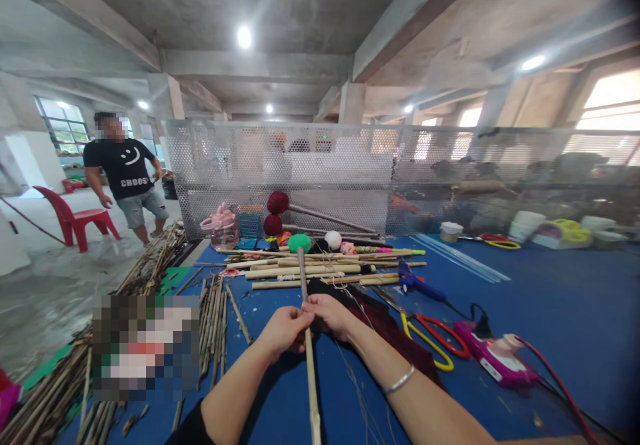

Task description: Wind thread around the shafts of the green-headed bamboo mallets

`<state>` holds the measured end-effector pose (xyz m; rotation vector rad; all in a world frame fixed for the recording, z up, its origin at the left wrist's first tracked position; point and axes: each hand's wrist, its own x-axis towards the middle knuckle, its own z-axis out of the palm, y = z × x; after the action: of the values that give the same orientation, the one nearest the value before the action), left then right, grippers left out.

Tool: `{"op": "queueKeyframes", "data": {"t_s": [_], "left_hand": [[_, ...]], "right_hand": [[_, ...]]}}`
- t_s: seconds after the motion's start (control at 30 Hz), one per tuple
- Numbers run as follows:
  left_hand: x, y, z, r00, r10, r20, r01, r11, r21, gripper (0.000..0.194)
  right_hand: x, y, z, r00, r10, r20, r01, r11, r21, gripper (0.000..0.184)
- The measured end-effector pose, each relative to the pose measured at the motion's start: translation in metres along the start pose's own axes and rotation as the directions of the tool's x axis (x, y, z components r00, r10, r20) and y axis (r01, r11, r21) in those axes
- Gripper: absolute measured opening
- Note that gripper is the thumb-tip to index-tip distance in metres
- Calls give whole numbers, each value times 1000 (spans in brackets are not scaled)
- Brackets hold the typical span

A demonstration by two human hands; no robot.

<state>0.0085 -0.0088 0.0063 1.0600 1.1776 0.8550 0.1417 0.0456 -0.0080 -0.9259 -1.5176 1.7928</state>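
Note:
In the middle of the head view, my left hand (286, 328) and my right hand (329, 313) meet on one long stick. The stick (311, 391) is bare pale bamboo below my fingers and grey above them. At its far end is a green ball (300, 243). Both hands are closed, thumbs and fingers pinching the stick where grey meets bare; the exact contact is partly hidden. Dark red and black cloth (395, 328) lies under my right forearm, with loose thin threads (357, 378) beside it. Beyond my hands, several bamboo sticks (310, 271) lie crosswise.
Scissors with red and yellow handles (437, 338), a blue glue gun (420, 285) and a magenta power strip (500, 358) lie to the right. Bundled twigs (55, 378) line the left edge. A perforated metal screen (225, 158) stands behind. A person (125, 171) stands near a red chair (83, 221).

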Motion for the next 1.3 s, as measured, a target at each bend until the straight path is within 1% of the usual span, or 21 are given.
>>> {"op": "queueKeyframes", "data": {"t_s": [0.07,0.13,0.2,0.33,0.43,0.5,0.53,0.57,0.63,0.7,0.77,0.8,0.9,0.97,1.03,1.1,1.17,1.23,1.3], "left_hand": [[4,-4,-1,993,74,-87,-67,994,84,42],[6,-5,-1,989,98,-112,-90,993,81,43],[7,-5,-1,995,68,-76,-68,998,12,44],[3,0,-1,1000,19,14,-17,989,-149,43],[0,3,-1,997,-7,72,21,980,-197,42],[-2,4,-3,997,-40,71,50,987,-153,44],[-2,3,-4,998,-45,43,49,993,-103,45],[-1,3,-5,999,-35,2,35,998,-47,46],[1,2,-7,996,21,-82,-17,999,48,47],[4,0,-8,991,73,-112,-65,995,77,46],[6,-1,-8,992,87,-92,-85,996,28,45],[7,-1,-7,994,78,-75,-79,997,-13,45],[4,3,-5,1000,23,-4,-24,988,-154,42],[0,6,-4,999,-6,41,15,978,-207,41],[-2,8,-4,998,-46,53,56,977,-204,40],[-2,8,-5,998,-62,13,63,987,-146,41],[-1,6,-6,998,-24,-56,20,998,-67,41],[1,5,-6,994,31,-103,-35,999,-31,41],[2,5,-6,994,43,-97,-49,997,-66,39]], "right_hand": [[2,3,2,999,-6,-35,6,1000,-12,36],[3,3,2,999,-2,-48,1,1000,-8,36],[3,2,1,999,10,-39,-10,1000,8,35],[-2,-5,-3,997,50,56,-56,992,117,32],[-4,-8,-2,995,50,83,-61,988,140,32],[-4,-7,0,998,40,56,-45,995,91,32],[-3,-6,1,999,36,36,-38,997,61,33],[-2,-4,2,999,32,15,-32,999,35,33],[1,-2,3,999,30,-15,-30,1000,3,34],[2,-2,3,999,37,-27,-37,999,4,35],[1,-4,1,998,59,-4,-59,997,42,35],[1,-5,0,997,72,26,-73,995,71,34],[-2,-7,-4,988,85,126,-103,984,145,33],[-3,-7,-4,989,70,130,-90,984,151,34],[-2,-6,-2,995,55,79,-65,990,123,34],[0,-4,2,999,44,17,-45,995,85,34],[1,-4,5,999,40,-22,-39,997,62,34],[2,-4,4,999,46,-20,-44,996,74,33],[2,-5,2,998,57,29,-60,990,124,31]]}}
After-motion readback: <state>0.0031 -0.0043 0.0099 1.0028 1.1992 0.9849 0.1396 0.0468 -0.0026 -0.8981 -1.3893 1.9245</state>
